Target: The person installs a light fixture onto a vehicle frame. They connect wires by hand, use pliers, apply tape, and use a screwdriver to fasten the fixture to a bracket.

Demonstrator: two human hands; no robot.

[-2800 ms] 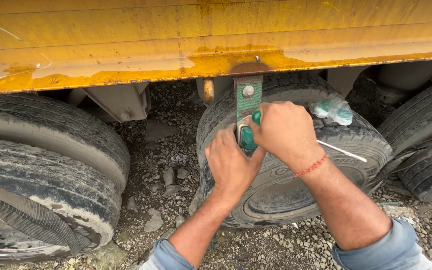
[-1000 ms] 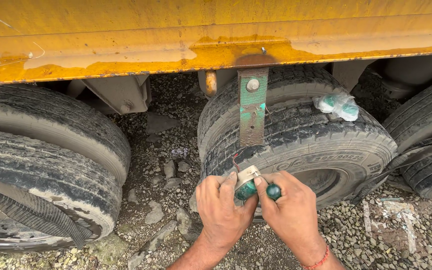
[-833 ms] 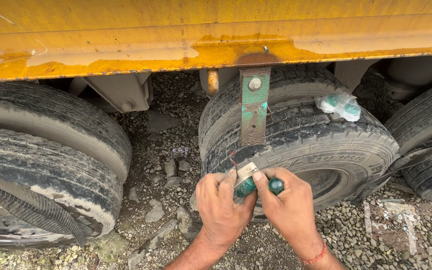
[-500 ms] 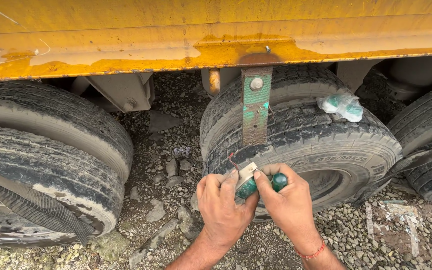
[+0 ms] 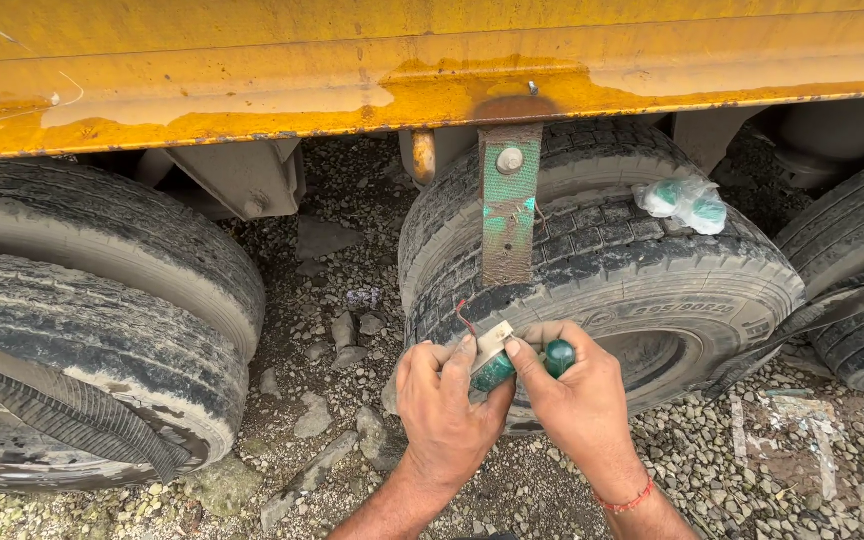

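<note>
A plastic bag [image 5: 687,203] lies on the tyre [image 5: 642,275], above gravel [image 5: 782,460].

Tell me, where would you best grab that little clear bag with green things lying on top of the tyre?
Probably by the loose crumpled plastic at its top. The clear bag lies flat on the curved tread of the tyre, just under the yellow body edge, so fingers would likely come from the open front, slightly above, pinching the slack film rather than the rounded green pieces inside.

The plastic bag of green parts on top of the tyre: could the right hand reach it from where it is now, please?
Probably yes: the plastic bag lies uncovered on the tyre, up and right of the right hand, with nothing between; but that hand holds a green part.
</note>
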